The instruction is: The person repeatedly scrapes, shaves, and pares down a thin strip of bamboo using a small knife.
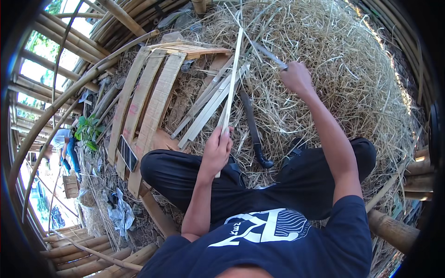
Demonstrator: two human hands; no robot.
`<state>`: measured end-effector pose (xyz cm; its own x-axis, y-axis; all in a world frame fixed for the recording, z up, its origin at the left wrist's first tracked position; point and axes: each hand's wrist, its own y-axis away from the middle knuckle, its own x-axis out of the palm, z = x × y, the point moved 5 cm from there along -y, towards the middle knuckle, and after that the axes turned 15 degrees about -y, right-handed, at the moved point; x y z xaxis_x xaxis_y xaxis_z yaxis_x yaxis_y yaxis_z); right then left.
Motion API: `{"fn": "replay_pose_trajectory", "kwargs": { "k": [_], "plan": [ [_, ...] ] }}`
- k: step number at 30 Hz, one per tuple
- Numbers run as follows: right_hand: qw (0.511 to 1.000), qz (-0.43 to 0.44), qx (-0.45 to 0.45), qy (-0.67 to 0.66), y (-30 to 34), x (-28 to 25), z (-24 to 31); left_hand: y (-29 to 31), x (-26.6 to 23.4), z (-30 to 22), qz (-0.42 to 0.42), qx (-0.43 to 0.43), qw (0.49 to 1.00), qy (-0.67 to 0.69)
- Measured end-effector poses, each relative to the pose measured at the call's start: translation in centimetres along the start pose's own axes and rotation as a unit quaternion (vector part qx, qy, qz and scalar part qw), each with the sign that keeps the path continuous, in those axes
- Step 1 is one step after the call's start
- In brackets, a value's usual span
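One bare left hand point(216, 149) is closed around a long, pale wooden strip point(235, 69) slanting forward through it; well apart, the right hand point(296, 78) clenches a dark-handled metal knife point(270, 55) beside the strip, above dry tan shavings point(338, 88).

- Navy T-shirt point(287, 255), landmark for all entries: carries a large white chest print point(259, 230) of bold, angular, letter-like shapes, with a rounded panel of fine wavy lines at the end toward the person's right sleeve.
- Small white lettering point(236, 228): a short vertical row on the T-shirt's chest, beside the bold shapes, on the side toward the person's left sleeve.
- Tiny white lettering point(306, 228): follows the panel's curved outer edge on the T-shirt; too small to read.
- Wooden slats point(153, 95): beyond the T-shirt, ahead and to its left, bearing faint pinkish-red marks point(133, 109); illegible.
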<state>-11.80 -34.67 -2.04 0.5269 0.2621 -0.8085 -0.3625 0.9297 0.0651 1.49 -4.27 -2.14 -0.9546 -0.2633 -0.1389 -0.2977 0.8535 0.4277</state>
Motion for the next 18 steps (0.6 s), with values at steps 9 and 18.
{"fn": "replay_pose_trajectory", "kwargs": {
  "k": [9, 18],
  "plan": [
    [0.963, 0.216, -0.161, -0.012, 11.7, 4.8, 7.6, -2.4, 0.7, -2.9, -0.126, 0.078, 0.975, -0.168],
    [0.972, 0.130, -0.197, -0.023, 10.0, 6.7, 5.0, -2.5, 1.9, -0.6, -0.126, 0.111, 0.966, -0.197]
  ]
}}
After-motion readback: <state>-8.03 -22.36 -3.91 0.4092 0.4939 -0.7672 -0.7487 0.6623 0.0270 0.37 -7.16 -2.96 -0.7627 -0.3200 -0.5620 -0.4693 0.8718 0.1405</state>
